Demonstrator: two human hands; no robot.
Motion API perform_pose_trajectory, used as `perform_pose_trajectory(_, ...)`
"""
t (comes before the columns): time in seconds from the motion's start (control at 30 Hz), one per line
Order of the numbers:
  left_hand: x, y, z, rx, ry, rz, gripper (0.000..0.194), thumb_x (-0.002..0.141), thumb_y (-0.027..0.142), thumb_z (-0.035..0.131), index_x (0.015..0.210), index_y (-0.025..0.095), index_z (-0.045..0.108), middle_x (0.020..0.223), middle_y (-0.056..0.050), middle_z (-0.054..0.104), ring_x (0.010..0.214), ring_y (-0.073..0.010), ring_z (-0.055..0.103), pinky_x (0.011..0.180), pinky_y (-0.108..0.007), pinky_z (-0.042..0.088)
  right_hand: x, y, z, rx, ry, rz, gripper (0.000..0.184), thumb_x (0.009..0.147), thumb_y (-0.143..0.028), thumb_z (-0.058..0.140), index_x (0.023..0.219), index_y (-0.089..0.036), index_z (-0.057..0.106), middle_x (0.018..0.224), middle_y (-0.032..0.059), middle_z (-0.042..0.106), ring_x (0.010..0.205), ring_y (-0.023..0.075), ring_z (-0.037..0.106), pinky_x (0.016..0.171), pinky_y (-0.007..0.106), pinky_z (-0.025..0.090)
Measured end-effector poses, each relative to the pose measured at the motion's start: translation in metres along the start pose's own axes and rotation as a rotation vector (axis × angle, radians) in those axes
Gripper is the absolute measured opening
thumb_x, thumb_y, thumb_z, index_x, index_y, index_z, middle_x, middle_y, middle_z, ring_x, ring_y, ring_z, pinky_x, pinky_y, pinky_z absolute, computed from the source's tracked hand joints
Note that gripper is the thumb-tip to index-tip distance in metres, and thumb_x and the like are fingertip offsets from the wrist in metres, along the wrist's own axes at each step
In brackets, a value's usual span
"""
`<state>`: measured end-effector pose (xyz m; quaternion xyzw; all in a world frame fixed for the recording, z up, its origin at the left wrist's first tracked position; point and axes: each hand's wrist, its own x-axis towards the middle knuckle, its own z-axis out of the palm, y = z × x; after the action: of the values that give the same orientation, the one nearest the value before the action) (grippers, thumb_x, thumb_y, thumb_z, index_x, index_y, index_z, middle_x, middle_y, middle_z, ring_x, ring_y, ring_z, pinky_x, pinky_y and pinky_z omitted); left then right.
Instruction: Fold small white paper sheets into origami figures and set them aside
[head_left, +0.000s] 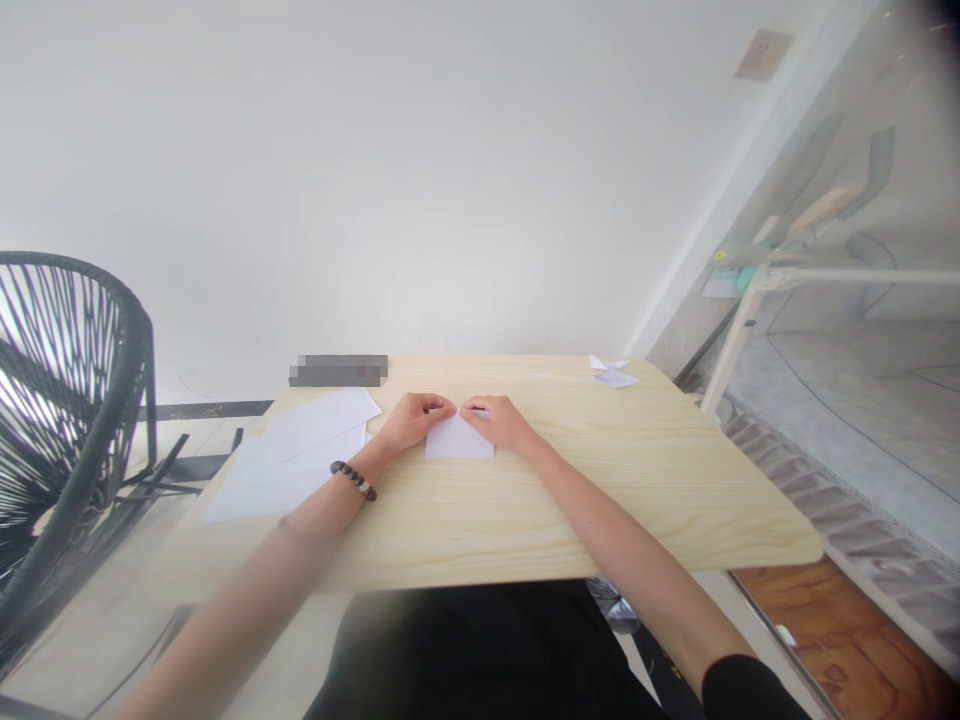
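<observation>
A small white sheet of paper [459,440] lies on the pale wooden table [600,500] in front of me. At its upper left edge, my left hand [412,420] pinches the paper between thumb and fingers. My right hand [496,420] pinches it at the upper right, with its fingertips close to those of the left. The top of the sheet is partly covered by my fingers, so its exact fold there is hard to make out. A dark beaded bracelet [354,480] circles my left wrist.
Larger white sheets [277,460] overlap on the table's left side. A blurred dark object [337,371] sits at the back left. Folded white paper pieces [615,378] rest at the back right. A dark woven chair [135,330] stands left; a white metal frame [739,340] stands right.
</observation>
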<state>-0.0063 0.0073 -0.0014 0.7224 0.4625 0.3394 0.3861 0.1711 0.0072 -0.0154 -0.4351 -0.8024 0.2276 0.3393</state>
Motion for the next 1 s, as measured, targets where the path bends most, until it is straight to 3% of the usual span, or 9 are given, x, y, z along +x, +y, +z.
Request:
perform_pose_trajectory(0.53,0.001,-0.001,0.003,0.062,-0.008,0.036,0.039,0.067,0.048,0.049,0.077,0.014,0.064,0.068,-0.003,0.062,0.057,-0.0143,0.052,0.047,-0.022,0.035,0.0,0.0,0.002,-0.007,0.018,-0.019,0.02,0.075,-0.026,0.042,0.074,-0.019,0.061,0.075,-0.0006,0.062,0.069,0.0109,0.053,0.067,0.021,0.037)
perform_pose_trajectory(0.77,0.002,0.003,0.008,0.111,-0.034,0.051,0.036,0.069,0.045,0.047,0.076,0.013,0.061,0.069,-0.003,0.061,0.058,-0.0128,0.051,0.049,-0.02,0.036,0.001,0.002,-0.004,0.009,-0.062,0.002,0.018,0.072,-0.024,0.043,0.068,-0.015,0.058,0.062,-0.0023,0.055,0.054,0.0066,0.043,0.054,0.018,0.032)
perform_pose_trajectory(1.0,0.005,0.002,0.007,0.088,-0.026,0.02,0.034,0.068,0.044,0.048,0.075,0.014,0.062,0.066,-0.001,0.06,0.055,-0.0112,0.049,0.048,-0.02,0.035,0.0,0.009,-0.021,0.05,-0.176,0.014,0.017,0.07,-0.023,0.042,0.066,-0.014,0.056,0.06,-0.0022,0.05,0.054,0.0068,0.039,0.051,0.018,0.029)
